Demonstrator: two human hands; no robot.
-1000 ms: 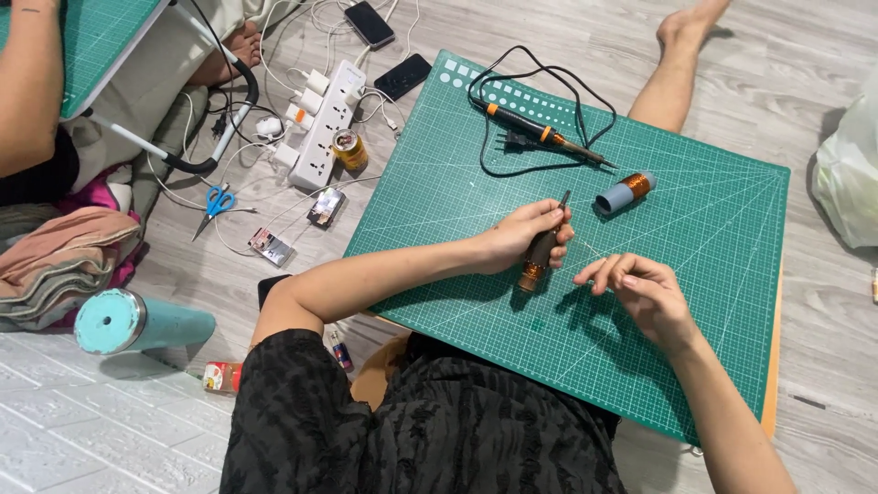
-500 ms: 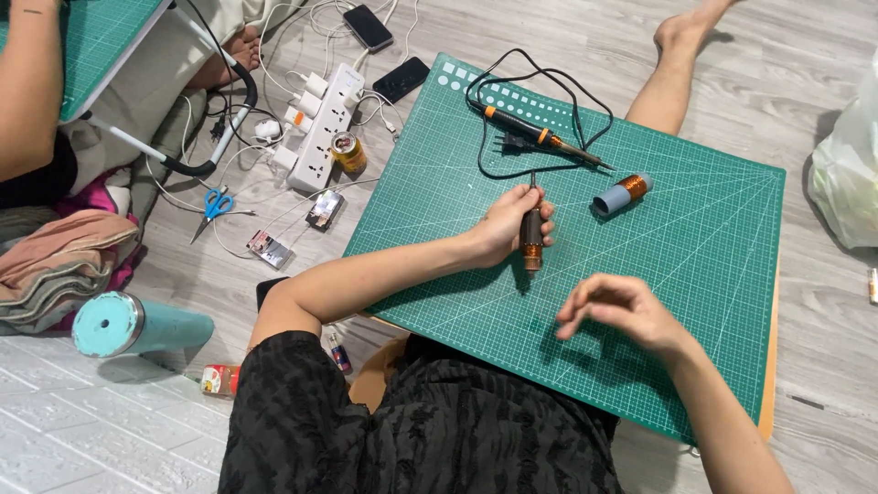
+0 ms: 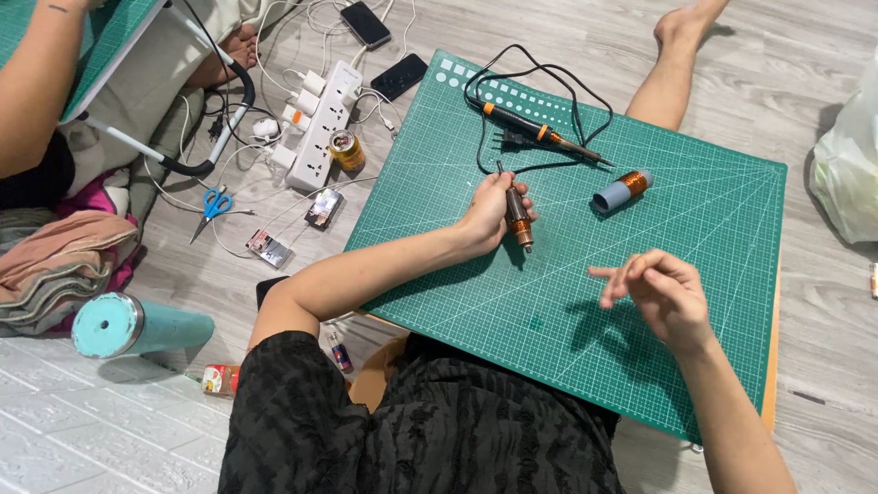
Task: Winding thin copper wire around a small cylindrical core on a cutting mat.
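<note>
My left hand [image 3: 489,210] grips a small dark tool with a copper-wound middle [image 3: 519,217], held upright over the green cutting mat [image 3: 695,238]. My right hand [image 3: 660,291] hovers above the mat to the right, fingers loosely apart and holding nothing I can see. A soldering iron with an orange grip [image 3: 535,131] and its black cord lie at the mat's far side. Beside it rests a spool of copper wire [image 3: 622,190].
A white power strip [image 3: 320,123] with plugs, a small can [image 3: 347,150], blue scissors [image 3: 212,207], two phones [image 3: 366,24] and small boards lie on the floor to the left. A teal tumbler [image 3: 128,324] lies near left. Another person's arm [image 3: 37,91] and a white bag [image 3: 846,165] border the scene.
My left hand lifted the copper-wound tool away from my right hand and up the mat. My right hand let go, drew back and opened.
</note>
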